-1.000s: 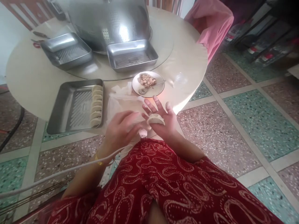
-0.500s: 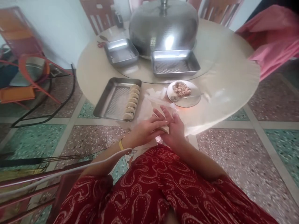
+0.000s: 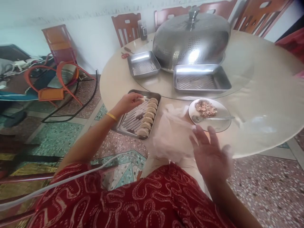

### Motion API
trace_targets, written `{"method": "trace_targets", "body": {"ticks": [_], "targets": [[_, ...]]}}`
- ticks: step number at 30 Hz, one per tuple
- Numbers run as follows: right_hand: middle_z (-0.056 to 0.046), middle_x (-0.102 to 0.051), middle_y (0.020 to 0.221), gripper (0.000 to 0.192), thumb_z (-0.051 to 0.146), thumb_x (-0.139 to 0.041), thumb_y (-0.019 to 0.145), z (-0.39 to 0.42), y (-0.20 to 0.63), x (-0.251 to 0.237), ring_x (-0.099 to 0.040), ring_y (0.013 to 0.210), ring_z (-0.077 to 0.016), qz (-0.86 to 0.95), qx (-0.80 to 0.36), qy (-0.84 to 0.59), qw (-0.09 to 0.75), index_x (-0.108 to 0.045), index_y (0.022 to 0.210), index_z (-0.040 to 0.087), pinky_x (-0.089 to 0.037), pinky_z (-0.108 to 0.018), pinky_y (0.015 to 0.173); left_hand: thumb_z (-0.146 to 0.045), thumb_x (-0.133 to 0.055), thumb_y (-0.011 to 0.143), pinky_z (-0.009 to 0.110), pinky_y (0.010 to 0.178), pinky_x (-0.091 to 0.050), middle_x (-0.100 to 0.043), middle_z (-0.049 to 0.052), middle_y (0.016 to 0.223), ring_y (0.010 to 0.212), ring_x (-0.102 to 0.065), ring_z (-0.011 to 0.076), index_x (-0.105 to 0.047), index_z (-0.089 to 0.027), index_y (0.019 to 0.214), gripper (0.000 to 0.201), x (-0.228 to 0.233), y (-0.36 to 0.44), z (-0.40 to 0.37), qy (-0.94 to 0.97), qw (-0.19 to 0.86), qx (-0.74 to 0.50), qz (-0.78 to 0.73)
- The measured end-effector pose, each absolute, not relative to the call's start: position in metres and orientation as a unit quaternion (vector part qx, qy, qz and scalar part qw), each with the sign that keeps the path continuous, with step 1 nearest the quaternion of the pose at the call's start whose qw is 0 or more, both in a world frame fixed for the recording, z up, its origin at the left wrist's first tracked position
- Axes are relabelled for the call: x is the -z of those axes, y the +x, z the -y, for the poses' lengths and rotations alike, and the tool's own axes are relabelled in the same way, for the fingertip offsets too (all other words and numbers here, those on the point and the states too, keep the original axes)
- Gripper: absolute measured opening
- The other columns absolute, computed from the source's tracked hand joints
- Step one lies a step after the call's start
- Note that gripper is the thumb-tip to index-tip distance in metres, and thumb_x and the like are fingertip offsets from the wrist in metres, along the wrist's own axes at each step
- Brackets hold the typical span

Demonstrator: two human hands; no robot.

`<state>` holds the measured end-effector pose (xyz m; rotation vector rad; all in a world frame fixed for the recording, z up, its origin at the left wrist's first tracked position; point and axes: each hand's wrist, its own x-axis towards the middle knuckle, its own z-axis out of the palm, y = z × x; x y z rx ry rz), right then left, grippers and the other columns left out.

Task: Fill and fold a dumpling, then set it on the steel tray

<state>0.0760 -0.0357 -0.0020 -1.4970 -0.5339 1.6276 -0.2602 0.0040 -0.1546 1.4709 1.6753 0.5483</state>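
My left hand (image 3: 129, 103) reaches over the far left of a metal tray (image 3: 129, 123), thumb and fingers pinched on a pale dumpling (image 3: 142, 99), mostly hidden by the fingers. Along the tray's right side runs a row of several folded dumplings (image 3: 148, 119). My right hand (image 3: 212, 155) hovers at the table's near edge, palm down and fingers spread, slightly blurred, holding nothing. Just beyond it is a white plate (image 3: 226, 109) with minced filling (image 3: 206, 108) and a spoon (image 3: 218, 118) resting across it. Between tray and plate lies a crumpled thin plastic bag (image 3: 172, 136).
On the round table (image 3: 266, 95), two more metal trays (image 3: 143, 65) stand before a large steel dome cover (image 3: 190, 41). Red-handled scissors (image 3: 125, 55) lie at the back left. A white cable (image 3: 78, 179) crosses my left arm. Chairs surround the table.
My hands have parted: the left went from the middle to the tray with the dumpling, the right moved right and spread its fingers. The view has shifted left and up.
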Motion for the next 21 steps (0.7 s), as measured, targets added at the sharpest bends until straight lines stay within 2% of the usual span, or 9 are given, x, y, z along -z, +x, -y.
{"method": "trace_targets", "body": {"ticks": [3, 9, 16, 21], "targets": [[-0.001, -0.073, 0.119, 0.052, 0.068, -0.05, 0.082, 0.033, 0.094, -0.001, -0.059, 0.124, -0.025, 0.225, -0.608, -0.606, 0.461, -0.069, 0.116, 0.033, -0.035, -0.051, 0.112, -0.035, -0.053, 0.088, 0.028, 0.081, -0.051, -0.07, 0.01, 0.105, 0.082, -0.063, 0.016, -0.07, -0.013, 0.116, 0.039, 0.184, -0.267, -0.025, 0.653, 0.371, -0.122, -0.649], [-0.002, -0.073, 0.118, 0.051, 0.066, -0.043, 0.085, 0.027, 0.112, -0.005, -0.059, 0.123, -0.0251, 0.224, -0.549, -0.636, 0.495, -0.069, 0.114, 0.032, -0.032, -0.054, 0.113, -0.031, -0.05, 0.09, 0.032, 0.092, -0.049, -0.068, 0.012, 0.112, 0.099, -0.065, 0.0215, -0.071, -0.015, 0.115, 0.036, 0.22, -0.263, -0.039, 0.705, 0.348, -0.057, -0.616], [-0.005, -0.069, 0.124, 0.054, 0.064, -0.038, 0.087, 0.027, 0.124, 0.002, -0.057, 0.127, -0.0286, 0.246, -0.532, -0.63, 0.51, -0.068, 0.119, 0.032, -0.027, -0.06, 0.115, -0.034, -0.044, 0.095, 0.032, 0.088, -0.05, -0.066, 0.012, 0.117, 0.097, -0.067, 0.0229, -0.067, -0.017, 0.122, 0.04, 0.223, -0.257, -0.043, 0.733, 0.315, 0.002, -0.603], [-0.005, -0.07, 0.122, 0.053, 0.064, -0.039, 0.088, 0.025, 0.125, 0.002, -0.058, 0.125, -0.0276, 0.243, -0.526, -0.634, 0.512, -0.069, 0.117, 0.032, -0.026, -0.06, 0.116, -0.035, -0.041, 0.098, 0.031, 0.084, -0.05, -0.065, 0.012, 0.115, 0.096, -0.067, 0.0226, -0.066, -0.018, 0.123, 0.039, 0.218, -0.253, -0.042, 0.741, 0.295, 0.024, -0.603]]}}
